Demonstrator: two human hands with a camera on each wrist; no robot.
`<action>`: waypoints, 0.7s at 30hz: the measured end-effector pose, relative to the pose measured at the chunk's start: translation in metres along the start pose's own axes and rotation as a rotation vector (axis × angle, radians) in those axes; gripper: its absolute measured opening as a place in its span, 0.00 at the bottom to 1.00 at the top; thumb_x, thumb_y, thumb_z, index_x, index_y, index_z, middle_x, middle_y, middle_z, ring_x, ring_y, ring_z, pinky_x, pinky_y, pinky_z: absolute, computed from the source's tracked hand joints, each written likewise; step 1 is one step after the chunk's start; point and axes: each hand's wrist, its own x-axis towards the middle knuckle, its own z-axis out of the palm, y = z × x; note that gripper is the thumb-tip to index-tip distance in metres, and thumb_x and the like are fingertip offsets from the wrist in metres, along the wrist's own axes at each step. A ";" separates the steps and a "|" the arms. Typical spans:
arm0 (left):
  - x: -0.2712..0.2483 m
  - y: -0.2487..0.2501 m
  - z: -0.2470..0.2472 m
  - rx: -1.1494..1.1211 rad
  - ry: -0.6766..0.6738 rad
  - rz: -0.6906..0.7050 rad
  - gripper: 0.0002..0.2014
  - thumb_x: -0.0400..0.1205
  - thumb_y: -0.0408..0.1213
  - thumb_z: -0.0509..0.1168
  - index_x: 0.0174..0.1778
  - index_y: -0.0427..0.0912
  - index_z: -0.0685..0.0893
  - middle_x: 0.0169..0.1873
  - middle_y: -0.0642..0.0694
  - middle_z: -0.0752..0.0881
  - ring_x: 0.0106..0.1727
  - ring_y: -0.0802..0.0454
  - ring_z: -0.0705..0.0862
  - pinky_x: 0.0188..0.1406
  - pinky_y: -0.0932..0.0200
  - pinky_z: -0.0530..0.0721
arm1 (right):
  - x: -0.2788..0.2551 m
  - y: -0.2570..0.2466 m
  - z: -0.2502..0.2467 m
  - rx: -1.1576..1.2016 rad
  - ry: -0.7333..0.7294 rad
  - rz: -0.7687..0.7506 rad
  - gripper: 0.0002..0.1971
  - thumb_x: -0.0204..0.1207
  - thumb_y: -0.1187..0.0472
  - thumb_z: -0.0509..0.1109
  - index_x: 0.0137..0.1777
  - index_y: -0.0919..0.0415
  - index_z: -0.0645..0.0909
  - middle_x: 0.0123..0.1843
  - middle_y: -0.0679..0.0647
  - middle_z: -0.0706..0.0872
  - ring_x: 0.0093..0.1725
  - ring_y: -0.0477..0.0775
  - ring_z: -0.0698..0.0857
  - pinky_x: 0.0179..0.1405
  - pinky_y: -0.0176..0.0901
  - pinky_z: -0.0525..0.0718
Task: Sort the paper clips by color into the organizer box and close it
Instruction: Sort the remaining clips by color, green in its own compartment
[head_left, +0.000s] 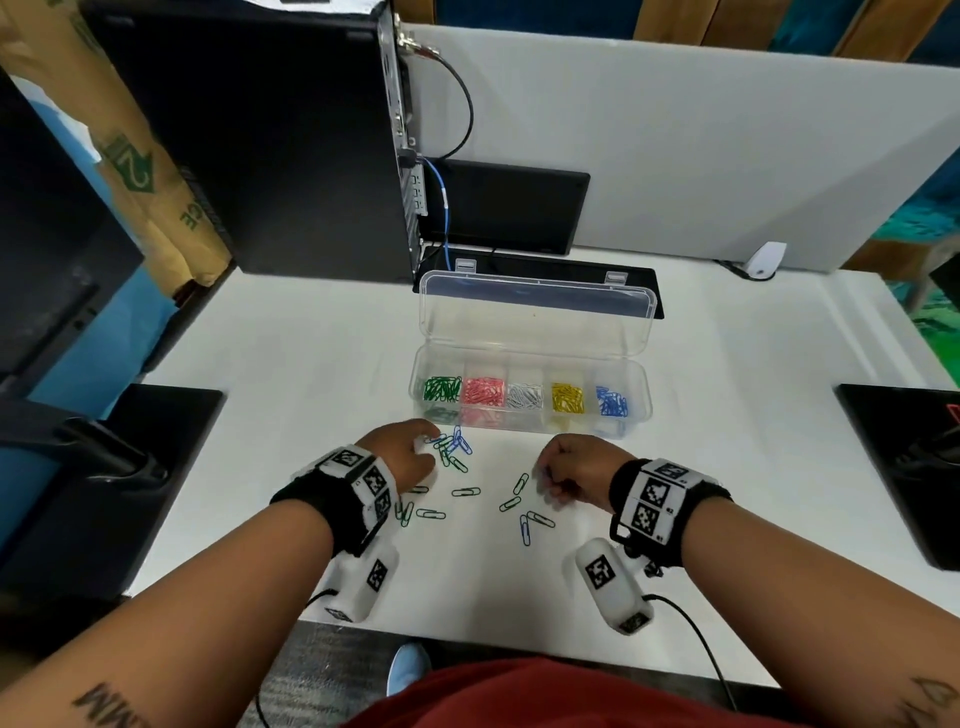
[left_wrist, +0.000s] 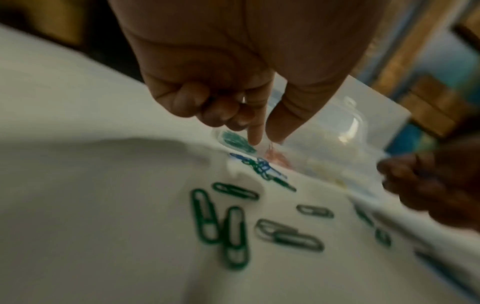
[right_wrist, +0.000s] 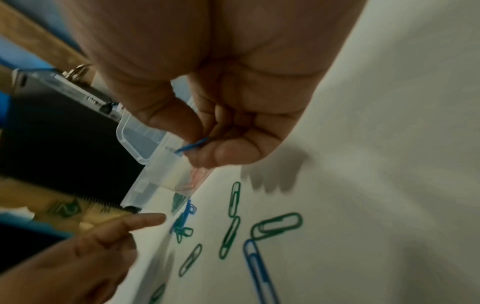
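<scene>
The clear organizer box (head_left: 644, 387) stands on the white table with its lid (head_left: 535, 312) open behind it. Its compartments hold green, red, white, yellow and blue clips, left to right. A tangled pile of blue and green clips (head_left: 451, 448) (left_wrist: 262, 168) lies just in front of the box. My left hand (head_left: 415, 449) (left_wrist: 266, 139) hovers at this pile with index finger and thumb straight, the other fingers curled; I see no clip in it. My right hand (head_left: 550, 478) (right_wrist: 207, 148) pinches a blue paper clip (right_wrist: 192, 146). Loose green clips (head_left: 466, 491) and a blue one (head_left: 524, 530) lie between the hands.
A black computer tower (head_left: 260, 140) with cables stands at the back left. A black flat device (head_left: 504, 208) leans on the white partition behind the box. Dark flat objects lie at the table's left (head_left: 156, 441) and right (head_left: 904, 467) sides. The table's front edge is near my body.
</scene>
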 end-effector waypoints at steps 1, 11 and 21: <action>0.000 0.001 0.003 0.102 -0.017 0.020 0.22 0.81 0.40 0.61 0.73 0.55 0.72 0.64 0.45 0.82 0.63 0.48 0.80 0.61 0.63 0.74 | -0.001 0.000 0.000 0.049 -0.008 0.024 0.16 0.74 0.81 0.50 0.37 0.65 0.75 0.32 0.62 0.78 0.28 0.57 0.76 0.27 0.42 0.78; 0.004 0.009 0.005 0.280 -0.040 0.093 0.23 0.84 0.39 0.55 0.76 0.58 0.71 0.76 0.51 0.72 0.77 0.51 0.70 0.74 0.60 0.67 | -0.007 0.005 0.005 -0.592 -0.103 -0.105 0.09 0.72 0.63 0.71 0.34 0.54 0.75 0.32 0.48 0.79 0.32 0.46 0.76 0.32 0.37 0.75; 0.005 0.004 0.002 0.275 -0.022 0.071 0.09 0.80 0.40 0.63 0.53 0.51 0.85 0.58 0.51 0.85 0.62 0.51 0.81 0.59 0.61 0.77 | 0.001 0.009 0.023 -1.233 -0.212 -0.271 0.10 0.72 0.58 0.70 0.53 0.52 0.82 0.59 0.54 0.81 0.58 0.57 0.81 0.56 0.45 0.79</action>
